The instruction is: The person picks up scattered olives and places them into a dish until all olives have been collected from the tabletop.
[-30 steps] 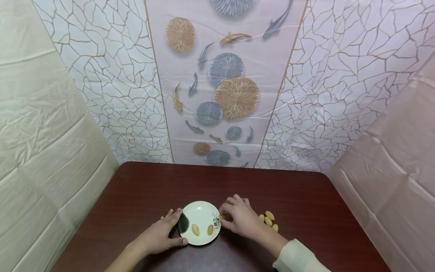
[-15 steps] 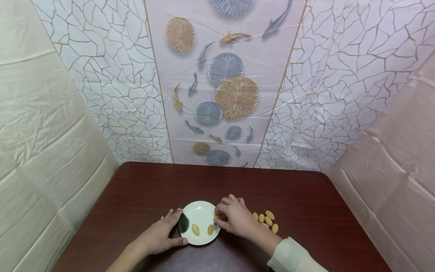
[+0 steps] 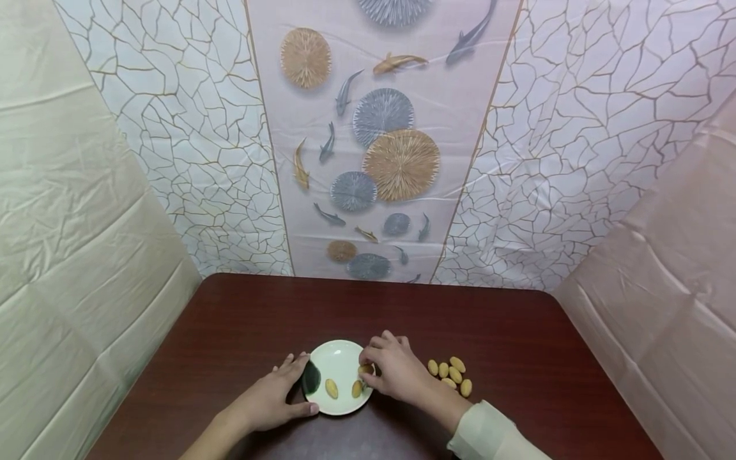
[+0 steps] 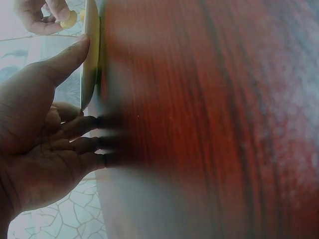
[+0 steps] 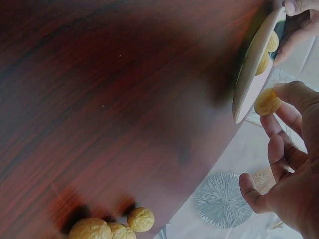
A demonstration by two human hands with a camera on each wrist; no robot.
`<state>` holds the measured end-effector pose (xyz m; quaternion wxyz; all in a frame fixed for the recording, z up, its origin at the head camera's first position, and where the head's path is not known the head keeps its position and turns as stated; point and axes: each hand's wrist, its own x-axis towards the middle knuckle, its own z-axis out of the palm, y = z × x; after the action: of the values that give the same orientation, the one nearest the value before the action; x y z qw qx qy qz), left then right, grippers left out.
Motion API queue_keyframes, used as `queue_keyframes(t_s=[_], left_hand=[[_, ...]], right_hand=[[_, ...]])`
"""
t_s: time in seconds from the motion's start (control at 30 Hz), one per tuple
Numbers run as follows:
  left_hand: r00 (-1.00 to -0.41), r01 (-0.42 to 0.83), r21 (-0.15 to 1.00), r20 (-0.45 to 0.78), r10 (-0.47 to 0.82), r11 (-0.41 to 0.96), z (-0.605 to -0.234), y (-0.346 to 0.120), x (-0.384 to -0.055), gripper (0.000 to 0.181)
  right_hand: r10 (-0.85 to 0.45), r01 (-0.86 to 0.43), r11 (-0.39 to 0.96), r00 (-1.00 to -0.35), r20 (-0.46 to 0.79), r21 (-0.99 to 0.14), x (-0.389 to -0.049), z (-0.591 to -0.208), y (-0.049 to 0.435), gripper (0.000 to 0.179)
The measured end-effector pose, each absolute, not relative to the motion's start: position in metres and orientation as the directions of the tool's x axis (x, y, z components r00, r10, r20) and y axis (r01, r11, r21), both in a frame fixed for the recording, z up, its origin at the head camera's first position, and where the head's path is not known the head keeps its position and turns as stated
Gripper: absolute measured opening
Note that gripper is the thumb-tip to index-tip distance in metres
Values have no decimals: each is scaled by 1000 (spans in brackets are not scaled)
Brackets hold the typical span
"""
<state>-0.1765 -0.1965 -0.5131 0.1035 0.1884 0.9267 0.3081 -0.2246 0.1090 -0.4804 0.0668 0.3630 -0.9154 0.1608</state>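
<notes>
A round white plate (image 3: pixel 337 353) with a dark green patch on its left side stands on the table. Two yellow oval dates, a left one (image 3: pixel 331 388) and a right one (image 3: pixel 357 389), lie on it. My left hand (image 3: pixel 270 399) rests at the plate's left rim, thumb and forefinger spread along it, the other fingertips down by the table. Over the plate's right side, my right hand (image 3: pixel 397 369) pinches another date (image 5: pixel 267 101) between thumb and fingers. Its wrinkled yellow skin shows in the right wrist view, close to the rim.
Several more yellow dates (image 3: pixel 456 374) lie in a loose group on the dark red-brown table (image 3: pixel 276 313), to the right of my right hand. A patterned cloth (image 3: pixel 368 223) hangs behind the table, with plain beige cloth (image 3: pixel 650 268) at the sides.
My right hand has moved left, bringing the pinched date from the plate's right edge to over its surface. More of the date group now shows. My left hand has stayed put.
</notes>
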Motion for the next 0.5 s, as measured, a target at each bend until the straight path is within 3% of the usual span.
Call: queue_keyframes(t_s=[0.5], left_hand=[[-909, 289, 609, -67, 411, 739, -513, -195, -176, 109]], right_hand=[[-640, -682, 683, -732, 235, -262, -224, -486, 110, 15]])
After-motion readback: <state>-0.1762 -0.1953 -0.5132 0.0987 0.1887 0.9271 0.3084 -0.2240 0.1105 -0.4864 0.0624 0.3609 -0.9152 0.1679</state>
